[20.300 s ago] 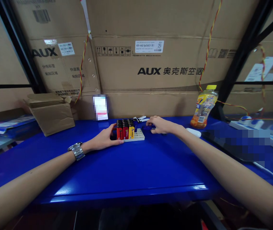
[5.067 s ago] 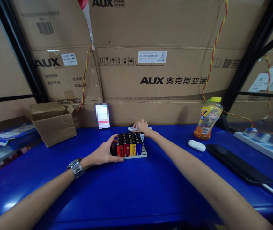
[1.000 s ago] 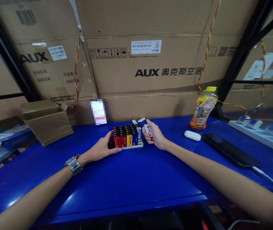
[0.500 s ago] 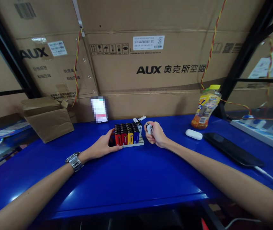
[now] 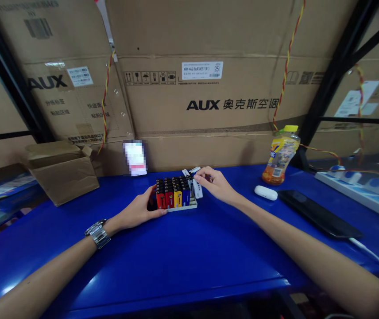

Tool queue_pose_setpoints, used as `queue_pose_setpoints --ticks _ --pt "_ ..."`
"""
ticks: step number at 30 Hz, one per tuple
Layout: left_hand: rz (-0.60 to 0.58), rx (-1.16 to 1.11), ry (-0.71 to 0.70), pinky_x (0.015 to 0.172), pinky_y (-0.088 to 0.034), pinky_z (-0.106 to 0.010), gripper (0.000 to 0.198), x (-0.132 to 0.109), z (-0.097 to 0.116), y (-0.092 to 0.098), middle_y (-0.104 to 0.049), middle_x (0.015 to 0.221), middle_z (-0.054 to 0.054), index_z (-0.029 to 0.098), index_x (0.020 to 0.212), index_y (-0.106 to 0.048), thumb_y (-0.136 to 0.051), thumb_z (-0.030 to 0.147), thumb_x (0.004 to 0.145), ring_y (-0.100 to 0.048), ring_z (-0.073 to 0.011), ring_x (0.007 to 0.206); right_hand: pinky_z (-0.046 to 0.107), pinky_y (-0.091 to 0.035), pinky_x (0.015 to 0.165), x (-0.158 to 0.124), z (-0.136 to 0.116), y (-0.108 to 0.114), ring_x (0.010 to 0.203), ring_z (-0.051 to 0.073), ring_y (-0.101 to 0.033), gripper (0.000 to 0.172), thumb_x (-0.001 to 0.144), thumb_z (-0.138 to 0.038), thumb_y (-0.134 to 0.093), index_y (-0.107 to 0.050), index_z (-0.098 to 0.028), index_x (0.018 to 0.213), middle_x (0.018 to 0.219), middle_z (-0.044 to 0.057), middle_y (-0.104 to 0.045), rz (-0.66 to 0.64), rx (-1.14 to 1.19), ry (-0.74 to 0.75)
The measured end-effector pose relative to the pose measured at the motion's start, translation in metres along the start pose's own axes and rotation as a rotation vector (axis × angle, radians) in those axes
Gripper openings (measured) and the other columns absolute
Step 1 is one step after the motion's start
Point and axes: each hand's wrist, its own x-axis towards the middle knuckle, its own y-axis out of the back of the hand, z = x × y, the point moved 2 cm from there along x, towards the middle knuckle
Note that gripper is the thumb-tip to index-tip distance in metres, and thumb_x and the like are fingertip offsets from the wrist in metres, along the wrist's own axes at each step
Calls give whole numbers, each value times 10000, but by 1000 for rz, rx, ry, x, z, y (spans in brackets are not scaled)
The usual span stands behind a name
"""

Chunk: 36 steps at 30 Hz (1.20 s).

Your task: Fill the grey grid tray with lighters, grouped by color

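Rows of upright lighters [image 5: 169,199] in red, yellow and blue with black tops fill most of a shallow white tray [image 5: 189,207]. My left hand [image 5: 138,210] grips the tray's left end, thumb along the front edge and fingers behind. At the right end, my right hand [image 5: 219,185] pinches a white lighter [image 5: 198,189] near its top. That lighter is tilted over the tray's right-hand slots; whether its base touches the tray I cannot tell. Just behind the tray lie loose white lighters [image 5: 195,169], partly hidden.
A lit phone [image 5: 135,157] leans against the large cardboard box [image 5: 236,84] at the back. An open carton [image 5: 63,177] stands left. To the right are a drink bottle [image 5: 280,155], a white earbud case [image 5: 265,192], a black device with a cable [image 5: 319,214] and a power strip [image 5: 362,195].
My right hand has moved left to the tray's right end, carrying the white lighter, which now hangs below the fingers. My left hand keeps its hold on the tray. The view has shifted slightly.
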Motion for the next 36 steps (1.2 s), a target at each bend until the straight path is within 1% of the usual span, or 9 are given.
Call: queue_pose_setpoints --ticks 12,15,18,21,23,26,29,33,36 --pt "18 31 -21 977 -430 -441 833 0 -1 -1 -534 1329 -150 171 1403 -260 -645 505 745 -559 -308 1145 282 -437 571 -4 7 -7 569 126 -537 209 849 -390 -559 -566 -186 893 656 -7 -570 -144 5 -8" --pt "11 11 -11 963 -440 -439 829 0 0 -1 -550 1308 -150 166 1396 -263 -653 497 744 -577 -299 1113 270 -433 556 -2 2 -1 553 121 -543 257 873 -406 -521 -517 -197 1024 679 -13 -587 -108 -3 4" --pt "12 -4 1 961 -444 -423 841 0 0 -1 -557 1300 -143 158 1394 -261 -666 494 738 -577 -288 1112 274 -441 571 5 9 7 553 122 -552 221 928 -382 -397 -499 -195 986 694 -3 -590 -32 -28 9" --pt "18 -19 5 965 -444 -416 842 0 0 -1 -559 1299 -139 156 1386 -274 -676 495 728 -574 -286 1117 314 -453 672 20 30 10 693 161 -586 203 918 -334 -389 -531 -191 941 795 45 -633 -60 -295 30" --pt "20 -17 7 965 -444 -421 836 0 1 -1 -558 1301 -139 158 1379 -283 -678 495 724 -574 -290 1119 379 -442 799 34 47 8 928 225 -585 237 902 -367 -422 -560 -195 988 1013 101 -638 -127 -518 -6" --pt "16 -10 4 960 -447 -414 823 0 2 -1 -557 1307 -137 161 1373 -290 -675 493 726 -572 -290 1127 533 -386 884 55 65 0 1154 347 -480 446 881 -553 -389 -553 -241 1154 1266 143 -536 -186 -745 -195" --pt "20 3 6 963 -444 -402 809 0 3 -1 -551 1319 -132 163 1370 -293 -666 493 733 -565 -289 1144 567 -346 932 67 67 -15 1274 368 -373 550 893 -584 -317 -463 -264 1316 1420 138 -414 -332 -843 -223" --pt "16 21 4 962 -437 -417 795 0 1 -1 -552 1319 -130 176 1375 -287 -645 498 744 -565 -303 1145 453 -351 969 53 56 -27 1244 285 -442 468 891 -392 -413 -456 -264 1339 1355 101 -511 -432 -856 -161" --pt "23 29 -12 961 -435 -431 802 -1 0 -1 -543 1324 -143 170 1380 -286 -646 499 743 -555 -315 1154 459 -378 912 27 42 -22 1198 313 -475 484 888 -368 -390 -455 -222 1344 1309 124 -548 -421 -909 -94"
